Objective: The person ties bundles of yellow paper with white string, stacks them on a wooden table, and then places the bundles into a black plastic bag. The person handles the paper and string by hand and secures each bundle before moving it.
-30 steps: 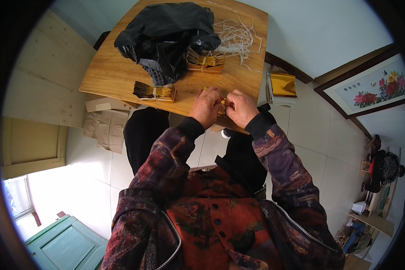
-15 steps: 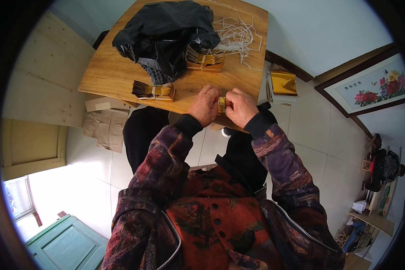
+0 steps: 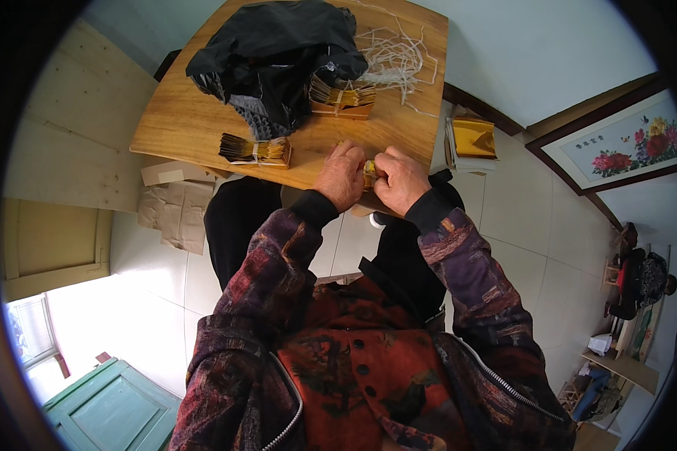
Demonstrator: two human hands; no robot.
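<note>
At the near edge of the wooden table (image 3: 180, 128), my two hands close in on a small bundle of folded gold paper (image 3: 369, 174), mostly covered by the fingers. My left hand (image 3: 340, 179) grips its left side. On the right, my right hand (image 3: 400, 180) is curled with its fingers pinched against the bundle; whether it also holds a string cannot be seen. A similar paper bundle (image 3: 237, 148), bound round the middle with white string, lies left of my hands. Another tied bundle (image 3: 342, 103) sits farther back, beside a black plastic bag (image 3: 278, 45).
Loose white strings (image 3: 399, 60) lie tangled at the table's far right. Gold paper sheets (image 3: 474, 140) are stacked low beyond the right edge. Brown cardboard (image 3: 177, 210) rests on the floor at left. A framed flower picture (image 3: 632, 143) leans at the right.
My right hand has shifted very slightly left and rolled a little at the bundle. My left hand stays where it was, and the tied bundles have not moved.
</note>
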